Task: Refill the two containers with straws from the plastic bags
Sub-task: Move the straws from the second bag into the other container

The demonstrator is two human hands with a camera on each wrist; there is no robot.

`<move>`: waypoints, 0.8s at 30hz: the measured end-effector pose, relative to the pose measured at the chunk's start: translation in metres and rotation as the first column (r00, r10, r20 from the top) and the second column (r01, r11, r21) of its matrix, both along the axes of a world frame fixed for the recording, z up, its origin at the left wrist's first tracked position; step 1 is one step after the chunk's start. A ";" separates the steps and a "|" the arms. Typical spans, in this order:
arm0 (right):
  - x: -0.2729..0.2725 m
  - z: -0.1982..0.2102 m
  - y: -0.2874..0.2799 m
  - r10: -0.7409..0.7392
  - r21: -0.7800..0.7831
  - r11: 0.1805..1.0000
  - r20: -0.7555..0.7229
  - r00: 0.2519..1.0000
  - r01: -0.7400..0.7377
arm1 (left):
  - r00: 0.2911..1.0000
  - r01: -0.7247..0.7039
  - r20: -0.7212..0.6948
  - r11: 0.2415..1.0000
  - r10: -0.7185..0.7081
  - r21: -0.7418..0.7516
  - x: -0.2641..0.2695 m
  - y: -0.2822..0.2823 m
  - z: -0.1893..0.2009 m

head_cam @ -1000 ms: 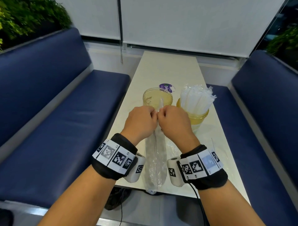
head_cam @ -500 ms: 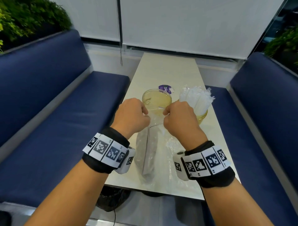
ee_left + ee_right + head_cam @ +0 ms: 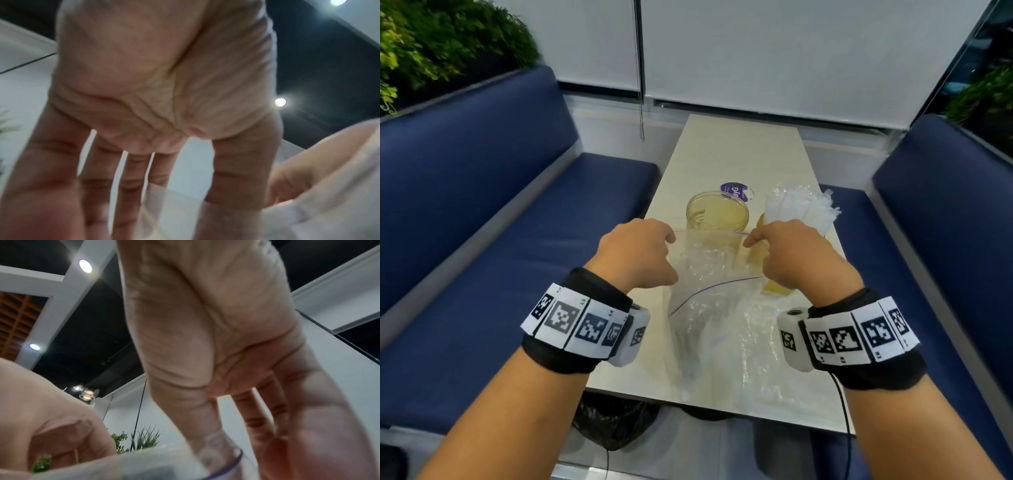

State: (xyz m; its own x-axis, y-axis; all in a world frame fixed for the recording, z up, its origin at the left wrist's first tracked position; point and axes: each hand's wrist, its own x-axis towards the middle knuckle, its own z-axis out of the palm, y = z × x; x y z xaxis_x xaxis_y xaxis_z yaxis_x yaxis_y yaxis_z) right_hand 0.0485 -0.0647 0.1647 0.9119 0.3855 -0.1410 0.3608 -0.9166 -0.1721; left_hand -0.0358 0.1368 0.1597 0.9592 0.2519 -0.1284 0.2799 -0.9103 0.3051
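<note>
A clear zip bag (image 3: 705,308) with wrapped straws inside hangs upright over the near end of the table (image 3: 739,150). My left hand (image 3: 671,240) pinches the left side of its mouth. My right hand (image 3: 751,240) pinches the right side, by the purple zip line (image 3: 236,462). The mouth is stretched wide between the hands. Behind them stand two amber containers. The left container (image 3: 717,212) holds no straws; the right container (image 3: 762,222) is packed with white wrapped straws (image 3: 801,209). The bag's edge (image 3: 156,203) shows blurred under my left fingers.
A crumpled clear bag (image 3: 774,359) lies flat on the table's near right. A purple round lid (image 3: 736,191) lies behind the containers. Blue benches (image 3: 517,240) flank the table on both sides. A black bag (image 3: 613,421) sits on the floor under the table edge.
My hands were together at the top of the bag and have pulled apart sideways. The bag's mouth has opened wide between them.
</note>
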 end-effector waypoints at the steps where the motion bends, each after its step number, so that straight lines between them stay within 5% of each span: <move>1: -0.001 0.000 0.000 0.006 -0.024 1.000 0.003 1.000 -0.006 | 0.999 0.021 -0.032 0.999 -0.022 -0.024 -0.001 -0.001 0.000; 11: 0.008 0.005 -0.023 0.124 -0.091 0.987 -0.089 0.988 -0.132 | 0.997 0.061 -0.042 0.998 -0.060 0.020 -0.014 0.019 0.009; 14: 0.004 0.001 -0.014 0.202 -0.215 0.960 0.098 0.975 -0.177 | 0.998 0.054 -0.036 0.995 -0.057 -0.079 -0.013 0.017 -0.002; 19: -0.019 -0.002 0.028 0.330 -0.071 0.943 0.333 0.883 -0.325 | 0.999 0.038 0.033 0.976 -0.031 -0.217 -0.010 0.018 -0.017; 24: -0.024 -0.018 0.059 0.512 -0.277 0.845 0.168 0.843 -0.458 | 0.996 0.062 0.084 0.956 -0.039 -0.288 -0.008 0.019 -0.026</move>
State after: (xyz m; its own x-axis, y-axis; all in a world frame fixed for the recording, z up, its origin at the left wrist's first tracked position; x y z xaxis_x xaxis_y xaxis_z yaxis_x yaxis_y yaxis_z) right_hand 0.0241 -0.0062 0.1466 0.6320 0.7701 -0.0868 0.7724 -0.6167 0.1517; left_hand -0.0443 0.1563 0.1337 0.9795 0.1657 -0.1143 0.2012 -0.7916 0.5769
